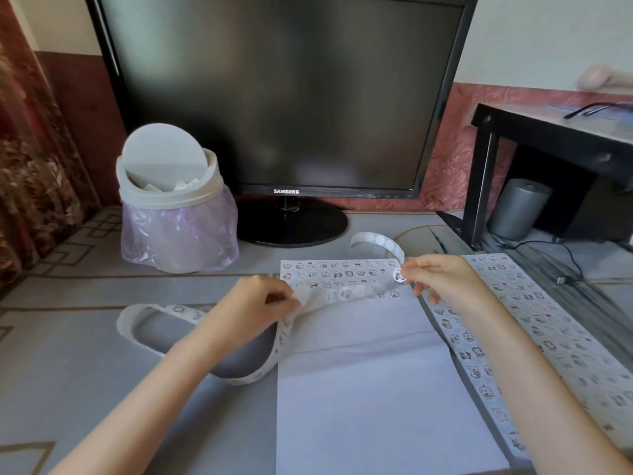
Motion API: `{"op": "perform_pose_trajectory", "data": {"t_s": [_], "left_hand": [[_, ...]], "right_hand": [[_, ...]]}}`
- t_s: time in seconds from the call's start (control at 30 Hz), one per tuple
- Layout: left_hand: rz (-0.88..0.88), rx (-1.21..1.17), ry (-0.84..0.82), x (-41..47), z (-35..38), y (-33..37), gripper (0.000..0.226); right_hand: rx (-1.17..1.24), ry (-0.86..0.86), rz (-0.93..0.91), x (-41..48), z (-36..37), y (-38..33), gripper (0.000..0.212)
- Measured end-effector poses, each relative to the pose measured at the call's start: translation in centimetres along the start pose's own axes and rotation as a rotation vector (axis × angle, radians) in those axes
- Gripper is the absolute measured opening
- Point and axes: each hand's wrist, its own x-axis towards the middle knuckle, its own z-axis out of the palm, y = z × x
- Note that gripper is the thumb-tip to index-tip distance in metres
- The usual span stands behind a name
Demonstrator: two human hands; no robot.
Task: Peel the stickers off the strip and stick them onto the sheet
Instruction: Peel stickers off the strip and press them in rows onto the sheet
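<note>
The sheet (359, 389) lies nearest on the tabletop (85, 371), blank except for sticker rows (342, 269) along its far edge. Left of the sheet the strip (277, 341) loops and rises to the left hand (263, 303), whose fingers pinch it over the sheet's far left part. Above the sheet's far right corner, the right hand (442, 282) pinches a round sticker (398, 274) in its fingertips. Right of the sheet lies a sticker-covered second sheet (548, 320). Beyond the sheet stand a bin (171, 200) and a monitor (291, 97).
</note>
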Motion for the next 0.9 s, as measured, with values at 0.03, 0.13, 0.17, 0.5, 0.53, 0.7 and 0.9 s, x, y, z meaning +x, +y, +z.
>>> {"op": "perform_pose_trajectory", "data": {"t_s": [0.03,0.13,0.17,0.5,0.53,0.7,0.9], "left_hand": [[-0.030,-0.006,0.048,0.0,0.1,-0.3,0.022],[-0.109,-0.017,0.171,0.2,0.6,-0.7,0.016],[-0.121,-0.007,0.208,0.2,0.8,-0.8,0.019],[-0.185,-0.121,0.216,0.2,1.2,-1.5,0.023],[-0.184,-0.120,0.209,0.1,1.3,-1.5,0.022],[-0.178,-0.130,0.183,-0.1,1.1,-2.1,0.021],[-0.158,-0.115,0.175,-0.2,1.2,-2.1,0.016]], "right_hand": [[-0.021,0.011,0.008,0.1,-0.1,0.2,0.006],[-0.089,0.053,0.037,0.5,-0.4,1.0,0.007],[-0.103,0.062,0.052,0.7,-0.6,1.3,0.007],[-0.133,0.082,0.106,1.3,-0.7,2.7,0.008],[-0.132,0.079,0.102,1.3,-0.7,2.8,0.008],[-0.127,0.059,0.075,1.4,-0.7,2.9,0.009],[-0.135,0.056,0.057,1.6,-0.5,3.2,0.010]]}}
